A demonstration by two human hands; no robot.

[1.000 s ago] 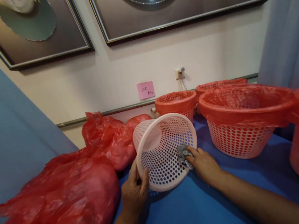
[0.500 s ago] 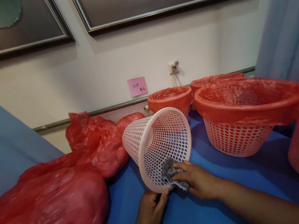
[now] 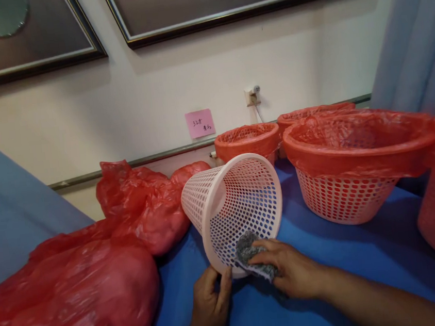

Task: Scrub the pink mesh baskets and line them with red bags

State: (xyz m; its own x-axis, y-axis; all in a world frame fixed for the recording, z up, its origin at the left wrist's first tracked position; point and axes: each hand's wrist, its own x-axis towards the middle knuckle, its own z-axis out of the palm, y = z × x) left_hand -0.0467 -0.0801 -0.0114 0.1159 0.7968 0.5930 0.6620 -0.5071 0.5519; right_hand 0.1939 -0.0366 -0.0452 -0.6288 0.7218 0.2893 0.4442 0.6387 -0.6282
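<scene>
A pale pink mesh basket (image 3: 237,202) lies tipped on its side on the blue table (image 3: 330,275), its mouth facing me. My left hand (image 3: 211,301) grips the basket's near rim from below. My right hand (image 3: 287,270) presses a grey cloth (image 3: 250,255) against the lower rim and inside wall of the basket, fingers closed over it.
Crumpled red plastic bags (image 3: 96,269) are heaped at the left. Several mesh baskets lined with red bags (image 3: 357,164) stand at the right and back. A pink note (image 3: 200,123) and a wall socket (image 3: 251,96) sit on the wall behind.
The cloth and my right hand moved from the basket's right inside wall down to its lower rim. My left hand slid from the left rim to the bottom rim. The basket turned slightly.
</scene>
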